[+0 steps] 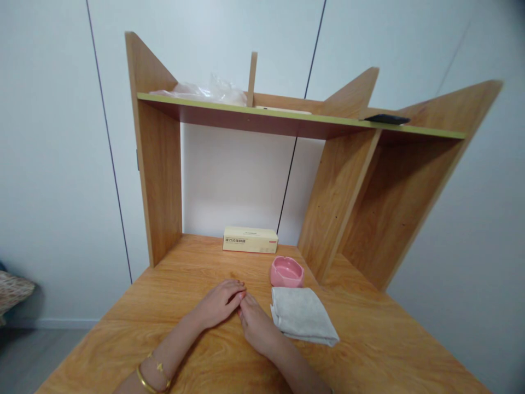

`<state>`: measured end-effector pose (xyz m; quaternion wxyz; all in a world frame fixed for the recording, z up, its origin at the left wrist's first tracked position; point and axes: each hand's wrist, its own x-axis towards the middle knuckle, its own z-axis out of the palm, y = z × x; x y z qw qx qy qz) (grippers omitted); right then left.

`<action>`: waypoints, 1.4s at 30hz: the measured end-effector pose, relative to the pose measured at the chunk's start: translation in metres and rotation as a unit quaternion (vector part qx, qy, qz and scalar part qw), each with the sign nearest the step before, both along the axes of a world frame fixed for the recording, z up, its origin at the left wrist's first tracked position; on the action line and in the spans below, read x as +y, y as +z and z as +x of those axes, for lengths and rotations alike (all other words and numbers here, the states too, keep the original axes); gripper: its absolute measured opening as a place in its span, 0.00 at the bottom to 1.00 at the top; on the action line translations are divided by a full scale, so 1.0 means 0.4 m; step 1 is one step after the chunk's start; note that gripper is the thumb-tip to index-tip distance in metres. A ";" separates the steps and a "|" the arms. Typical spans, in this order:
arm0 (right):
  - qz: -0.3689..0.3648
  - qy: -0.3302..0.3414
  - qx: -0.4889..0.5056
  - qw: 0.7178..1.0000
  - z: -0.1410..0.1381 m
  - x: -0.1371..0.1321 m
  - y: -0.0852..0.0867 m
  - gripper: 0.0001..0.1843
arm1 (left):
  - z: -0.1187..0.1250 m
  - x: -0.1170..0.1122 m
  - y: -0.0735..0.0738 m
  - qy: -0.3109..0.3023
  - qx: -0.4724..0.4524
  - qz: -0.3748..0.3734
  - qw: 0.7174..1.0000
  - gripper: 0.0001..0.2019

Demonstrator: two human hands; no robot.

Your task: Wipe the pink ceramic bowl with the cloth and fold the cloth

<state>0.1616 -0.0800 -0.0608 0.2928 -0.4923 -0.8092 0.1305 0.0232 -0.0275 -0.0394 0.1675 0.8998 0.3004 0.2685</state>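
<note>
My left hand (221, 303) rests on the wooden desk with its fingers stretched out and lying fairly flat. Its fingertips meet those of my right hand (257, 324), which also lies on the desk, fingers extended and partly hidden where the two hands touch. Nothing shows in either hand. Just right of my right hand lies a folded grey cloth (303, 314). Behind the cloth stands a pink bowl-like dish (286, 279) with an angular, notched rim. Farther back, a long cream box (250, 241) with dark printed characters sits against the wall.
A wooden hutch with upright panels (162, 186) rises from the back of the desk (192, 361). Its upper shelf (283, 123) holds a clear plastic bag (209, 93) and a flat black object (386, 119). Another upright divider (336, 191) stands right of the pink dish.
</note>
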 end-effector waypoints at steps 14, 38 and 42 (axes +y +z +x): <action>0.001 -0.009 0.004 1.000 0.000 -0.004 0.001 0.25 | -0.002 -0.003 0.005 -0.010 0.001 0.001 1.000 0.18; 0.008 -0.001 -0.016 1.000 0.000 -0.009 0.011 0.24 | -0.003 -0.005 0.009 0.009 0.011 0.014 1.000 0.18; 0.004 -0.002 -0.013 1.000 0.000 -0.010 0.015 0.24 | -0.003 -0.005 0.009 0.010 0.011 0.014 1.000 0.18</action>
